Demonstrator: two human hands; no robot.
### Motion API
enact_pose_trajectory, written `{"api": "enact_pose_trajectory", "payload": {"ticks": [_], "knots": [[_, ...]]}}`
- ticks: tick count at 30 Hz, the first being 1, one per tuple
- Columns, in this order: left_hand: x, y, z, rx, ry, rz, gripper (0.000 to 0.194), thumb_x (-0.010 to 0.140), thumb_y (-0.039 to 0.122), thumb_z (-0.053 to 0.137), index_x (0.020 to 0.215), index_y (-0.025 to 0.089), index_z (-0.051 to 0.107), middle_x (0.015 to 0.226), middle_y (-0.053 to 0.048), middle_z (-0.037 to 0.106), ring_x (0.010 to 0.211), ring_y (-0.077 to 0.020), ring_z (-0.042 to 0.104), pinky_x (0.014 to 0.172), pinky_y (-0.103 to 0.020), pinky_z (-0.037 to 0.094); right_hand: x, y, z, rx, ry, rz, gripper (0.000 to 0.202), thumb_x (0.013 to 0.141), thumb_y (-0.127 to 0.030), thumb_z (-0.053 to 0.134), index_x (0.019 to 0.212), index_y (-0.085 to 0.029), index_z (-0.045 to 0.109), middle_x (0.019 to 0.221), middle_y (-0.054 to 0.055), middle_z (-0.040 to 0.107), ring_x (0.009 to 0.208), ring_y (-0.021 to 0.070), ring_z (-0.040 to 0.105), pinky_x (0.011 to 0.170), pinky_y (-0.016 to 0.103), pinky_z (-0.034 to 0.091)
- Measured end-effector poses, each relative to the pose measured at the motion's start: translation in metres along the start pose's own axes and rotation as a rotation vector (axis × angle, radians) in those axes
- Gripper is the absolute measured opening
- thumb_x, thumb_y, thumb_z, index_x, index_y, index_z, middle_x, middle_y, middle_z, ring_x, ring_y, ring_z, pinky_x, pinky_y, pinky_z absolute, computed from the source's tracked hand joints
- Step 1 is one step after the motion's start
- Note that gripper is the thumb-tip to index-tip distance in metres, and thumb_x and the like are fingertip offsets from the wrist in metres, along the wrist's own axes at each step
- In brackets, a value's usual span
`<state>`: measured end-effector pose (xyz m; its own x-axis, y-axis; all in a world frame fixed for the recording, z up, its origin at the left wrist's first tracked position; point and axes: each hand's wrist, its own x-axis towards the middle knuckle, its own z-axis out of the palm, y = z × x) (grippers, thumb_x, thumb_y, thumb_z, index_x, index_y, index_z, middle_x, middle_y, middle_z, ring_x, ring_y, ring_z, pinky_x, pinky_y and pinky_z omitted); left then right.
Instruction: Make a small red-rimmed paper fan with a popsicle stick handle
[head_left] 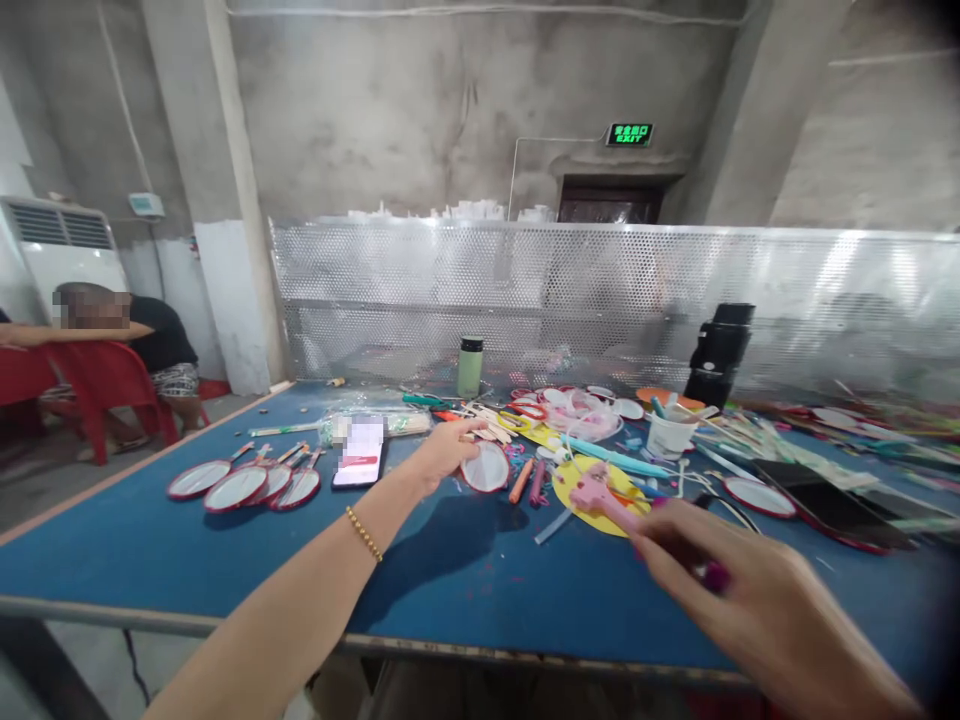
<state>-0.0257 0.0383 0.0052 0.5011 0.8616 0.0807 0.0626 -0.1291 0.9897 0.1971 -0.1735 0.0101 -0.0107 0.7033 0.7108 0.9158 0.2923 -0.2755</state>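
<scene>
My left hand (451, 448), a beaded bracelet on its wrist, reaches to the middle of the table with its fingers bent together. It overlaps the upper left edge of a round white disc (484, 469) with a red rim. Light wooden sticks (495, 428) lie right at its fingertips; what the fingers pinch is hidden. My right hand (720, 580), slightly blurred, is closed around the handle of a pink tool (596, 496) whose exact kind I cannot make out. The tool's head is over a yellow round sheet (604, 525).
Several red-rimmed discs (236, 488) and a phone (358, 452) lie left. Orange stick pieces (520, 482) lie mid-table. A green bottle (470, 367), white cup (670, 435) and black flask (721, 355) stand behind. A dark flat object (829, 500) lies right. A person (154, 335) sits far left.
</scene>
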Motion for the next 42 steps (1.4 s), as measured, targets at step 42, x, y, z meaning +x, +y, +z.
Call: {"api": "enact_pose_trajectory", "payload": {"ticks": [42], "knots": [[-0.006,0.005,0.004,-0.223,-0.102,0.013,0.042,0.061,0.013,0.06,0.103,0.013,0.061,0.075,-0.002,0.061,0.055,-0.01,0.054,0.052,-0.021,0.04,0.134,0.017,0.137,0.734,-0.282,0.338,0.038,0.067,-0.053,0.074,0.068,-0.017,0.059,0.049,-0.002,0.056,0.041,0.0102,0.048,0.039,0.022,0.037]]}}
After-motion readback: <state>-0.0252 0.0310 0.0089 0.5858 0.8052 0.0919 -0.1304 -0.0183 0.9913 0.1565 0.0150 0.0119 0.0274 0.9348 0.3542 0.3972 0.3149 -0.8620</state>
